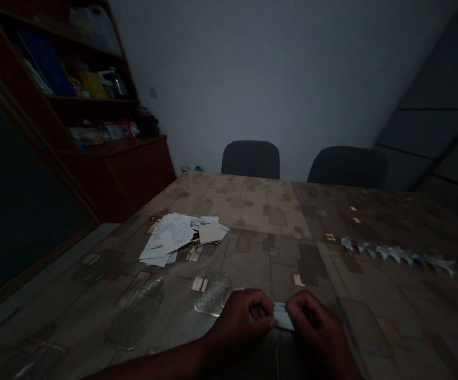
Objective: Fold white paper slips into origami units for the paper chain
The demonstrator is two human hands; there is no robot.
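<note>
A small white piece of paper point(283, 316) with faint print is stretched between my two hands, low over the near part of the table. My left hand point(247, 316) pinches its left end between thumb and fingers. At the right end, my right hand point(312, 322) grips it the same way. Further off to the left lies a loose pile of paper sheets point(173, 237), some with lines of writing. A row of folded paper pieces point(399, 253), pointed along its edge, stretches across the right side of the table.
The table point(253, 258) has a patterned brown cover with shiny patches. Two dark chairs point(250, 159) stand at its far side before a pale wall. On the left, a wooden cabinet point(130, 169) holds folders, a kettle and other items. The room is dim.
</note>
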